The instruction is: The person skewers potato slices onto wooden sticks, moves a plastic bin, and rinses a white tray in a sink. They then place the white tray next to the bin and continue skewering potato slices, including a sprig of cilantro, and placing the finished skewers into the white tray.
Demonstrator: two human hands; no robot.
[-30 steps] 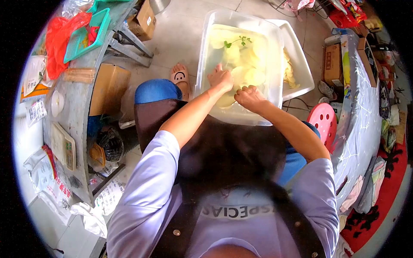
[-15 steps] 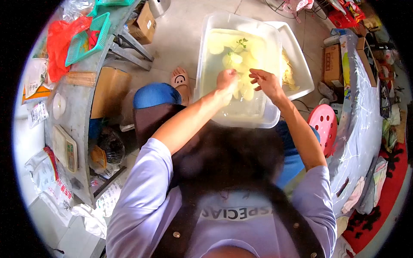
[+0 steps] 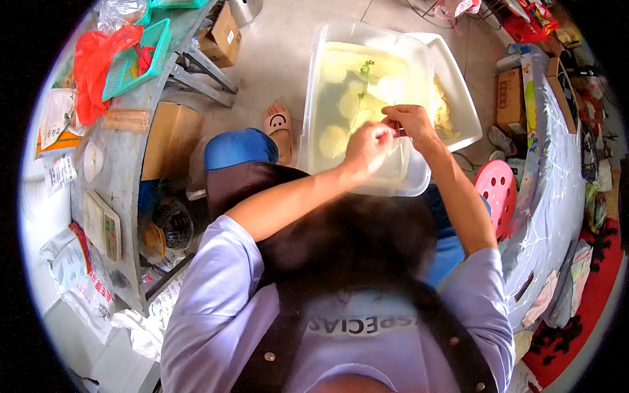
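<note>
Left hand [image 3: 370,141] curled closed, right hand [image 3: 409,121] pinching a thin skewer [image 3: 392,124]; wet potato slices [image 3: 333,139] at 9 o'clock look slippery and brittle, so pinch their flat faces.

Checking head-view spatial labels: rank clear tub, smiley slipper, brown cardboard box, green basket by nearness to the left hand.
1. clear tub: directly under the left hand.
2. smiley slipper: just left of the tub.
3. brown cardboard box: farther left, against the table.
4. green basket: upper left, on the table.
</note>
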